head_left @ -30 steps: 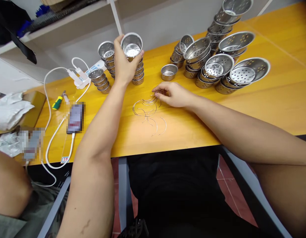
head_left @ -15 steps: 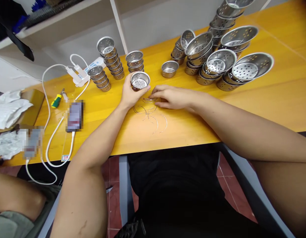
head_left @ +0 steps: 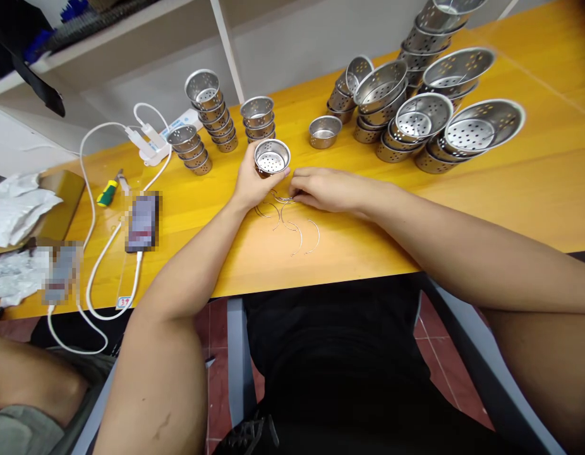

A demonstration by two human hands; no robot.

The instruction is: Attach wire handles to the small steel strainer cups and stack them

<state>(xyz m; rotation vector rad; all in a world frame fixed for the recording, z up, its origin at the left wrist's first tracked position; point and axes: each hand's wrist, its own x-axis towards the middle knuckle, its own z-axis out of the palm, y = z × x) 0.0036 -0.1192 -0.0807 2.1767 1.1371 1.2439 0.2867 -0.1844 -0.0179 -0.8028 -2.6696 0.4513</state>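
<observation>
My left hand (head_left: 252, 180) is wrapped round a small perforated metal cup (head_left: 272, 158), its open top facing up. Just right of the cup, my right hand (head_left: 316, 188) has its fingertips pressed together at a thin curved wire (head_left: 285, 200) over the table. Several more thin wire arcs (head_left: 313, 237) lie on the yellow table below both hands. A lone metal cup (head_left: 325, 132) stands behind my right hand.
Stacks of small perforated cups (head_left: 210, 114) stand at the back left, larger stacks (head_left: 425, 120) at the back right. On the left are a power strip (head_left: 153, 148), white cables, a phone (head_left: 143, 221), a green screwdriver (head_left: 107, 193) and another person's leg (head_left: 31, 379).
My left hand and the cup have shifted slightly right. My right fingers have drawn together at the wires, and some wire arcs have moved.
</observation>
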